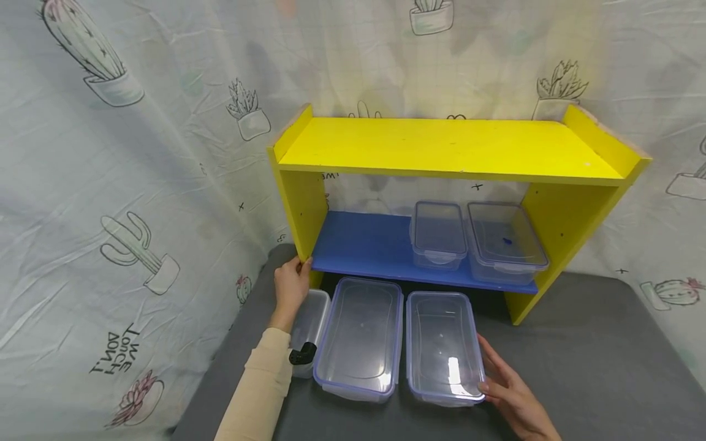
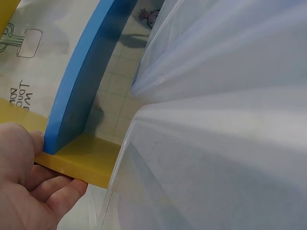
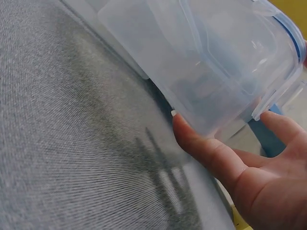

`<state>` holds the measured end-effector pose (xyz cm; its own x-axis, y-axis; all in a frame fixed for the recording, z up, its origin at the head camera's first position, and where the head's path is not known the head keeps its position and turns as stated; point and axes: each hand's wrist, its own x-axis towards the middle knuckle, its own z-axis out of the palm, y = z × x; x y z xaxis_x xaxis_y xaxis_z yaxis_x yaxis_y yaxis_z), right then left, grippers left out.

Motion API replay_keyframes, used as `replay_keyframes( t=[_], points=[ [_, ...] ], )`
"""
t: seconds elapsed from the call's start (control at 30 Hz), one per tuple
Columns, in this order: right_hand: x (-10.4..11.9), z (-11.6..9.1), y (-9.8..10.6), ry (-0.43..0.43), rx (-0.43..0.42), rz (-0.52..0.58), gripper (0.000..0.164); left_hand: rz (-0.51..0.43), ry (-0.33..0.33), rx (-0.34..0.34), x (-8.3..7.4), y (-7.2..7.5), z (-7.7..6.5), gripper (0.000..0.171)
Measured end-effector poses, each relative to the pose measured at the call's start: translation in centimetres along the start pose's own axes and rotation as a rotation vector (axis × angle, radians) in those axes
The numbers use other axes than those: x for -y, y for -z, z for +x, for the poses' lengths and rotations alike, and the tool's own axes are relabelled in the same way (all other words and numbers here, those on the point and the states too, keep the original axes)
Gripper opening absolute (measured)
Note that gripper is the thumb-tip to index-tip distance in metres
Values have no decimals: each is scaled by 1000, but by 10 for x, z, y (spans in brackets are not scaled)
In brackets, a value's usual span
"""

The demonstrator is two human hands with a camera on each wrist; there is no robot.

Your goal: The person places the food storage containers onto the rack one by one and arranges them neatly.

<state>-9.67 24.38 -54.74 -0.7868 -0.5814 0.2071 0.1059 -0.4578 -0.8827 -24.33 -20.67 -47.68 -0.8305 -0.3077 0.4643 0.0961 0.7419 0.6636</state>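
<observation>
My left hand [image 1: 292, 283] grips the left side panel of a yellow and blue shelf [image 1: 364, 250], at the front edge where the blue board meets it. In the left wrist view the thumb lies on one side of the yellow panel [image 2: 93, 165] and the curled fingers on the other. My right hand [image 1: 510, 389] holds the near right corner of a clear lidded food container [image 1: 441, 343] on the dark grey surface. The right wrist view shows the thumb low on the clear wall and a fingertip near the lid's latch.
Left of the held container stand a larger clear lidded container [image 1: 361, 337] and a narrower one [image 1: 310, 321], partly behind the left forearm. Two more lidded containers, a smaller one [image 1: 439, 229] and a bigger one [image 1: 504, 236], sit on the blue board's right half. A cactus-print cloth [image 1: 182, 184] hangs behind.
</observation>
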Motion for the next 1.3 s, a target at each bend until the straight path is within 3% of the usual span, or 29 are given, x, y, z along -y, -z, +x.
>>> replay_keyframes(
  t=[0.13,0.6,0.9,1.3],
  points=[
    [2,0,-1,25,28,17,77,0,3,2,0,1,-1,26],
    [18,2,-12,-76,-48,-19,79,-3,11,7,0,0,0,27],
    [25,12,-27,-36,7,111,80,1,-6,-1,0,-1,0,25],
    [28,30,-41,3,30,76,78,3,-11,-6,2,0,0,25]
  ],
)
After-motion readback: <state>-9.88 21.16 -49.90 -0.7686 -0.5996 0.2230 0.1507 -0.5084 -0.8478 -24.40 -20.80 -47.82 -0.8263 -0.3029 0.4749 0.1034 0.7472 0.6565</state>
